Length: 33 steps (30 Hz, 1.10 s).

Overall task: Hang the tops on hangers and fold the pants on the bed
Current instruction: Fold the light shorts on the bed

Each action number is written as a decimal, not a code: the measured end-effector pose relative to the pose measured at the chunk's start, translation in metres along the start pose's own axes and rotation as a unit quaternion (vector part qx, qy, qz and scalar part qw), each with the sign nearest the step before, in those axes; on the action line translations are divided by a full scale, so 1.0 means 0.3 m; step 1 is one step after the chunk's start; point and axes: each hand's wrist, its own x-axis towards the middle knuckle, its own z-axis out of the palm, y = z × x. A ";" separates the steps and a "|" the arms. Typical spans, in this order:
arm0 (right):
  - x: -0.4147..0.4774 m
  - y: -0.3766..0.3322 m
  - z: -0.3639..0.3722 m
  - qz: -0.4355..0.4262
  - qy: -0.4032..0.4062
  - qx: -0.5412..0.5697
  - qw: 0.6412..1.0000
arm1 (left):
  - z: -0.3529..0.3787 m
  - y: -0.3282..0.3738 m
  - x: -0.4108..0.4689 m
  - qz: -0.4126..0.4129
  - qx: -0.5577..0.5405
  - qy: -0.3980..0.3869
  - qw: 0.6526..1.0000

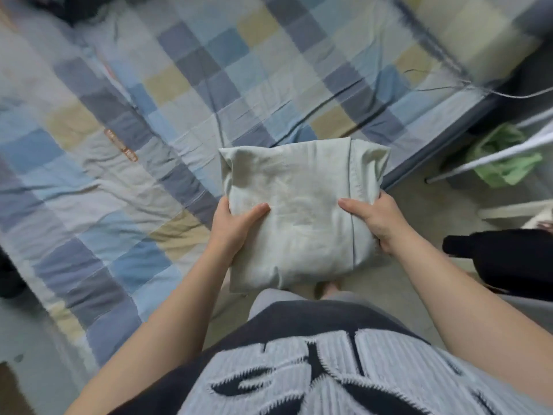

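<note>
A pale grey-green pair of pants [299,205], folded into a thick square bundle, hangs in the air in front of my body, over the corner of the bed [149,115]. My left hand [233,226] grips its left edge, thumb on top and fingers underneath. My right hand [374,220] grips the right edge the same way. The bed is covered with a checked sheet in blue, grey and beige. No hangers or tops are clearly in view.
To the right of the bed stands a white metal rack [493,157] with a green plastic bag [502,157] behind it. A black object [502,259] sits at the right edge. A thin cable [508,95] trails off the bed's right corner. Floor shows below the bundle.
</note>
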 end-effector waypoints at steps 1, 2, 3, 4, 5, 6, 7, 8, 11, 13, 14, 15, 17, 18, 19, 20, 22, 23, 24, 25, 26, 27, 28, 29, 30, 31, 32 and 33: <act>-0.038 -0.018 -0.055 -0.015 0.020 0.020 0.999 | 0.038 0.053 -0.017 0.021 0.008 -0.016 1.000; -0.078 -0.032 -0.113 -0.029 0.038 0.041 0.998 | 0.081 0.104 -0.037 0.041 0.016 -0.034 0.998; -0.117 -0.044 -0.172 -0.043 0.056 0.061 0.996 | 0.129 0.153 -0.058 0.063 0.023 -0.052 0.996; -0.155 -0.052 -0.233 -0.056 0.074 0.080 0.992 | 0.182 0.200 -0.080 0.086 0.030 -0.070 0.993; -0.193 -0.056 -0.298 -0.067 0.091 0.098 0.989 | 0.238 0.247 -0.107 0.106 0.039 -0.087 0.990; -0.231 -0.057 -0.367 -0.075 0.108 0.116 0.985 | 0.301 0.292 -0.138 0.126 0.048 -0.103 0.985; -0.268 -0.053 -0.440 -0.083 0.123 0.131 0.980 | 0.367 0.333 -0.171 0.147 0.054 -0.118 0.981; -0.305 -0.046 -0.516 -0.090 0.137 0.143 0.976 | 0.437 0.370 -0.208 0.168 0.057 -0.132 0.975; -0.423 -0.004 -0.759 -0.118 0.188 0.170 0.960 | 0.674 0.450 -0.342 0.215 0.069 -0.178 0.958; -0.504 0.034 -0.928 -0.144 0.223 0.189 0.946 | 0.845 0.485 -0.443 0.239 0.069 -0.209 0.946; -0.544 0.054 -1.015 -0.157 0.240 0.195 0.938 | 0.936 0.501 -0.498 0.254 0.070 -0.225 0.938; -0.586 0.077 -1.105 -0.168 0.259 0.201 0.929 | 1.031 0.516 -0.557 0.268 0.073 -0.244 0.929; -0.670 0.125 -1.271 -0.184 0.295 0.214 0.913 | 1.211 0.543 -0.670 0.292 0.079 -0.282 0.910; -0.711 0.153 -1.349 -0.190 0.314 0.222 0.904 | 1.298 0.555 -0.727 0.302 0.084 -0.303 0.900; -0.755 0.183 -1.422 -0.194 0.334 0.231 0.893 | 1.383 0.567 -0.783 0.313 0.089 -0.326 0.888; -0.800 0.214 -1.491 -0.197 0.356 0.242 0.881 | 1.466 0.579 -0.840 0.324 0.094 -0.347 0.875; -0.890 0.271 -1.605 -0.197 0.402 0.262 0.855 | 1.620 0.599 -0.947 0.345 0.104 -0.387 0.849; -0.933 0.300 -1.654 -0.197 0.427 0.270 0.840 | 1.693 0.607 -0.998 0.350 0.110 -0.409 0.835; -0.975 0.329 -1.698 -0.196 0.451 0.278 0.825 | 1.763 0.614 -1.049 0.353 0.118 -0.432 0.821; -1.016 0.359 -1.739 -0.195 0.475 0.286 0.809 | 1.833 0.620 -1.099 0.356 0.128 -0.454 0.807; -1.057 0.389 -1.775 -0.192 0.497 0.295 0.793 | 1.902 0.623 -1.149 0.358 0.138 -0.476 0.791; -1.098 0.418 -1.807 -0.188 0.518 0.304 0.777 | 1.970 0.625 -1.199 0.358 0.146 -0.500 0.774; -1.137 0.446 -1.837 -0.183 0.539 0.314 0.760 | 2.038 0.624 -1.251 0.360 0.152 -0.525 0.756; -1.175 0.476 -1.864 -0.177 0.557 0.324 0.744 | 2.103 0.621 -1.303 0.362 0.158 -0.548 0.738; -1.212 0.507 -1.890 -0.173 0.574 0.335 0.727 | 2.168 0.615 -1.357 0.363 0.165 -0.569 0.719; -1.248 0.538 -1.913 -0.167 0.592 0.347 0.708 | 2.232 0.608 -1.411 0.363 0.172 -0.591 0.700; -1.282 0.567 -1.934 -0.160 0.611 0.359 0.687 | 2.295 0.598 -1.466 0.362 0.179 -0.613 0.679; -1.315 0.597 -1.955 -0.150 0.630 0.371 0.665 | 2.358 0.586 -1.519 0.362 0.187 -0.635 0.656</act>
